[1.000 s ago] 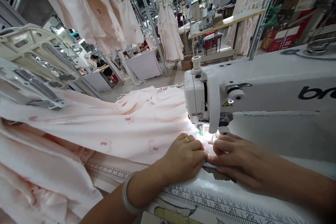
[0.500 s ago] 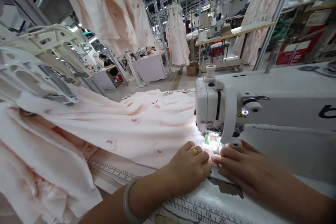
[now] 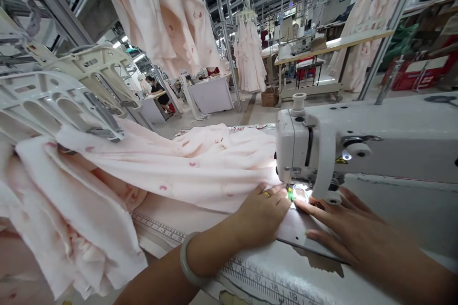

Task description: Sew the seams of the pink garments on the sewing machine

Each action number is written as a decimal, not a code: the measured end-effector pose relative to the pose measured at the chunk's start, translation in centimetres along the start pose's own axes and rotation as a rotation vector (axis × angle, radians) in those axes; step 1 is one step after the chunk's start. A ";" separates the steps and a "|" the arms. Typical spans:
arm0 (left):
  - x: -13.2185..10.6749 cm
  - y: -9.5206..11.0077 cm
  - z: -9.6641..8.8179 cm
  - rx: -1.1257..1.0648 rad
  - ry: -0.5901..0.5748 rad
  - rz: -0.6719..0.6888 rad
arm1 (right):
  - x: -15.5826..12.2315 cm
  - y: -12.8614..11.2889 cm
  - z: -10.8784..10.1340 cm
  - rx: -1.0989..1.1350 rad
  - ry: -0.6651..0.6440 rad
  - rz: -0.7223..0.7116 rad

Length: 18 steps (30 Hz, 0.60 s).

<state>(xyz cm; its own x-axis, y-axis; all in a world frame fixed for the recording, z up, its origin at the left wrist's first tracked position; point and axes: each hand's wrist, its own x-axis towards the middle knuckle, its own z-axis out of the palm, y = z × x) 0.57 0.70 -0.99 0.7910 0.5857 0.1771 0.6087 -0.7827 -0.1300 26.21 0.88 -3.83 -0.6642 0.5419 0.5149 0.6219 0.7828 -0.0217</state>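
Observation:
A pale pink plush fabric [image 3: 211, 178] with small reddish prints stretches from the clamp at left to the needle area. Beside the green-marked presser foot [image 3: 290, 194] of the white sewing machine [image 3: 300, 143], my left hand [image 3: 263, 212] lies on the fabric's near edge, fingers flattened toward the foot; its thumb is hidden. My right hand [image 3: 352, 228] rests at the other side of the foot, under the machine head. Its index finger reaches to the needle plate [image 3: 300, 228] and its thumb stands apart. Glare hides the fabric right under the needle.
White plastic hanger clamps [image 3: 57, 100] hold the fabric at left, with a bundle of pink cloth [image 3: 89, 219] hanging below. A printed measuring scale [image 3: 265, 283] runs along the table front. Pink garments [image 3: 171, 24] hang overhead. A person [image 3: 157, 90] sits far back.
My left hand has moved slightly up toward the needle, its curled fingers now flatter. My right hand's fingers have spread, the thumb now apart. The fabric's near edge has drawn in to the foot.

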 end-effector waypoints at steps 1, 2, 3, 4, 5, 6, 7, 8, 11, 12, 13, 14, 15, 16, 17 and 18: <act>0.0 -0.1 0.0 0.002 -0.008 -0.005 | 0.0 0.0 -0.1 0.003 -0.007 0.001; 0.1 -0.1 0.0 0.004 -0.012 -0.010 | 0.1 0.1 -0.1 0.003 -0.018 0.008; 0.1 -0.1 0.0 0.006 -0.015 -0.014 | 0.1 0.1 -0.2 0.005 -0.036 0.018; 0.1 -0.2 0.1 0.005 -0.015 -0.016 | 0.1 0.1 -0.2 0.004 -0.050 0.029; 0.2 -0.2 0.1 0.001 -0.012 -0.018 | 0.2 0.1 -0.3 0.003 -0.058 0.038; 0.2 -0.2 0.1 -0.004 -0.012 -0.020 | 0.2 0.1 -0.3 0.001 -0.055 0.045; 0.3 -0.2 0.1 -0.012 -0.014 -0.024 | 0.2 0.1 -0.3 0.000 -0.046 0.048; 0.3 -0.2 0.2 -0.022 -0.018 -0.030 | 0.2 0.2 -0.3 0.000 -0.030 0.047; 0.3 -0.4 0.2 -0.062 -0.026 -0.045 | 0.2 0.6 -0.1 0.022 0.010 0.005; 0.3 -0.4 0.2 -0.076 -0.021 -0.048 | 0.0 0.8 0.1 0.033 0.006 -0.007; 0.3 -0.5 0.3 -0.088 -0.012 -0.051 | -0.2 1.1 0.4 0.045 0.001 -0.015; 0.3 -0.5 0.3 -0.101 -0.002 -0.054 | -0.5 1.6 0.9 0.051 -0.007 -0.014; 0.3 -0.6 0.3 -0.113 0.006 -0.058 | -1.0 2.1 1.4 0.048 -0.024 0.005; 0.3 -0.6 0.3 -0.125 0.011 -0.064 | -1.5 2.6 2.1 0.049 0.004 0.007; 0.4 -0.6 0.2 -0.136 0.013 -0.072 | -2.0 3.2 2.9 0.026 -0.011 0.039; 0.5 -0.6 0.2 -0.148 0.009 -0.080 | -2.4 3.7 3.6 0.019 0.034 0.069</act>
<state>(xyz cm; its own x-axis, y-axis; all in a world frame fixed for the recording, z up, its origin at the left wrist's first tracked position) 0.60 1.51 -1.07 0.7391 0.6462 0.1900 0.6536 -0.7563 0.0296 28.65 3.60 -8.21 -0.6049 0.5846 0.5407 0.6575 0.7497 -0.0749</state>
